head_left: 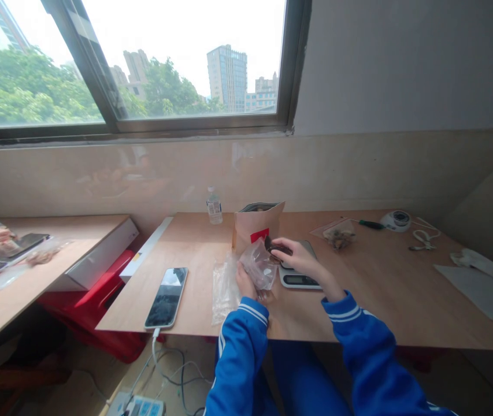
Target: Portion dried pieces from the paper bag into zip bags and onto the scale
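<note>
Head view: left hand (246, 281) has its fingers wrapped on the lower left side of a clear plastic bag (260, 267), mouth side up, in front of the pouch (250, 226). Right hand (299, 257) comes in from the right; its fingers pinch a dark brown piece (281, 251) right at the bag's upper edge. One piece or several, can't tell. Whether it's past the rim, can't tell either.

Pouch stands upright behind, top gaping. Scale (301, 281) sits on the counter (359, 283) just under the right forearm and wrist; bag is just beside it, contact unclear. Display not readable. More clear bags (223, 292) lie flat left of the left hand.

To do this well, I'd say: left fingers hold the bag by its rim, mouth spread wide, film not folding over. Right fingers bring the piece straight over the gap, low, no scraping on the edge. Thin film probably buckles if pushed, so steady it before any release. Wrist clear of the scale, since leaning there would spoil a reading. Mind the pouch too: a bump could tip it.
</note>
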A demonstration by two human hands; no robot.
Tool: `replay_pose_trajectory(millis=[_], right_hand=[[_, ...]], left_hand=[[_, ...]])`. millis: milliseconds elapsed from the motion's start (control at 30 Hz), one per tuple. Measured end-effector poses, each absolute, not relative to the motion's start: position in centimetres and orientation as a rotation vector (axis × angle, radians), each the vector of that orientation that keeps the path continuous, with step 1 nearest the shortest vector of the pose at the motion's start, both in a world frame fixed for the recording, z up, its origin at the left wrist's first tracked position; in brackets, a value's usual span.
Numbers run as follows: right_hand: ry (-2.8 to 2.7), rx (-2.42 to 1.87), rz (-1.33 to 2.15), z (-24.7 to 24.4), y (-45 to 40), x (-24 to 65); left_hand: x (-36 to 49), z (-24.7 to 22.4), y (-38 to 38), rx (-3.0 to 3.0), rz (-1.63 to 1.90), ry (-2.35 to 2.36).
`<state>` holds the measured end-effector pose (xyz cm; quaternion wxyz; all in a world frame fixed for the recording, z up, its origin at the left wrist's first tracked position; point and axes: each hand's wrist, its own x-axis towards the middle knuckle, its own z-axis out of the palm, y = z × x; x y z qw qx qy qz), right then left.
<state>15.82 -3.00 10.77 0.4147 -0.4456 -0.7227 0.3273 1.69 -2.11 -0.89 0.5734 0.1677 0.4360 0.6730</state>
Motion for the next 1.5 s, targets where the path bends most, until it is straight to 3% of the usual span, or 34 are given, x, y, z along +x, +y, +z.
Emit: replay_pose_trajectory(millis=[167,300,1067,1500], right_hand=[[-1.567,-1.006,0.374,15.8,2.7,15.0],[-1.684,-0.976,0.155,17.5,7.4,13.5],[-1.844,-0.804,0.255,14.8,5.3,14.0],[-1.525,-0.715,0.614,15.1,6.1,13.1]], left_hand=[[1.9,0.4,-2.7,0.361,1.569,1.018],[1.9,0.7,-2.9,0.373,1.563,1.029],[2.0,0.3,-2.9,0.409,1.553,1.036],[1.9,0.7,-2.8,0.429,1.544,1.074]])
